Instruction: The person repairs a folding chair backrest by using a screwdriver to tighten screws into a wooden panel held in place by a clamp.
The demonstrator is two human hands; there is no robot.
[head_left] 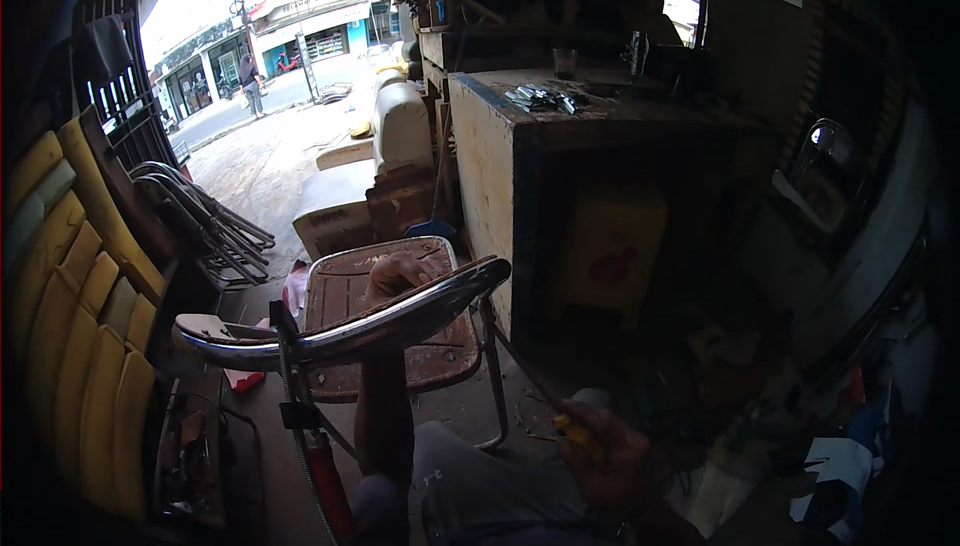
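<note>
A curved, chrome-rimmed chair part (350,342) is tilted up in front of me. My left hand (398,278) reaches behind it, its fingers bent over the far upper edge and gripping it. A bar clamp (322,476) with a red handle is fixed near the part's left end. At the lower right, in shadow, my right hand (612,461) is closed round the yellow handle of a screwdriver (572,433). Its long thin shaft points up and left to the chair part's right end; the tip is hard to make out. Behind stands a folding chair (440,371) with a worn brown seat.
Yellow padded cushions (85,316) lean along the left. Folded metal chair frames (205,216) stand beyond them. A wooden workbench (487,186) at the right carries a pile of metal pieces (540,99). Pale upholstered seats (335,201) stand toward the bright street.
</note>
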